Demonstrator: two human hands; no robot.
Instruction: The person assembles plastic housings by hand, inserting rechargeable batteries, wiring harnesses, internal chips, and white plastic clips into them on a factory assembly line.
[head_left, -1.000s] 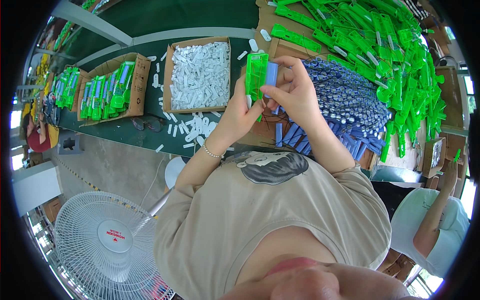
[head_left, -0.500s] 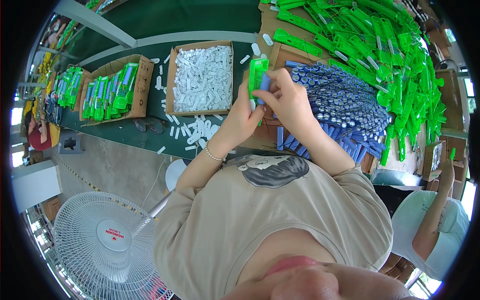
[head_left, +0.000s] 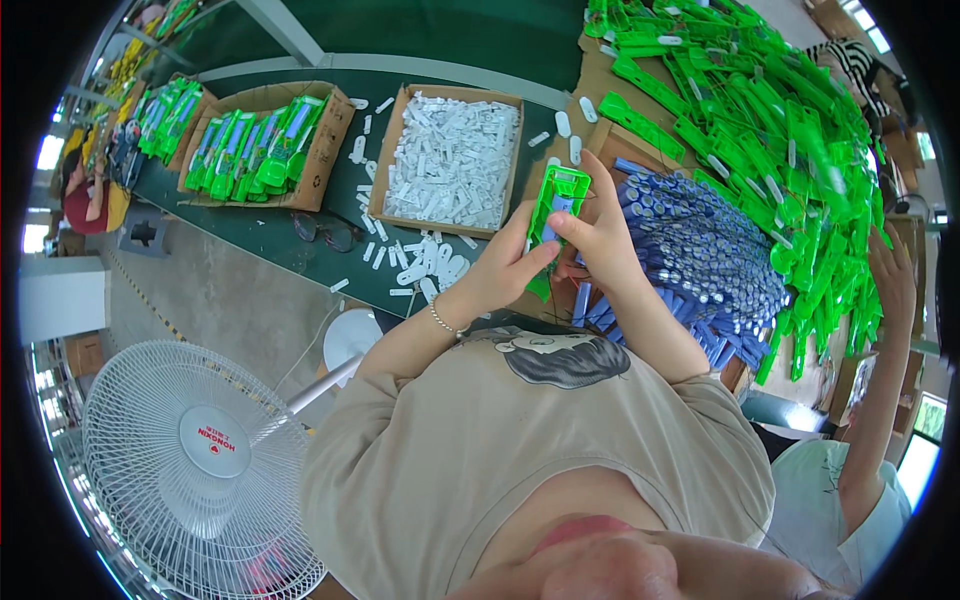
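My left hand [head_left: 503, 268] is closed around the side and lower end of a green plastic housing [head_left: 570, 182], held tilted above the table's front edge. A blue cylindrical battery [head_left: 561, 204] lies inside the housing's hollow. My right hand [head_left: 606, 238] grips the housing from the other side, its thumb pressing on the battery and its fingers behind. Palm and fingers hide part of the housing's lower end. Just right of my right hand is a heap of blue batteries [head_left: 690, 240] with wires.
Green housings [head_left: 740, 130] are piled at the far right. Small white parts fill a cardboard box [head_left: 376, 190], with others scattered around it. Farther left stands a carton [head_left: 334, 150] of green housings, eyeglasses [head_left: 325, 232] before it. A fan [head_left: 200, 450] stands lower left; a co-worker's arm [head_left: 893, 330] reaches up at right.
The battery, earlier pinched by my right hand at the housing's side, now sits inside it. The housing has tilted. The co-worker's hand has moved up toward the green pile. The whole view has shifted.
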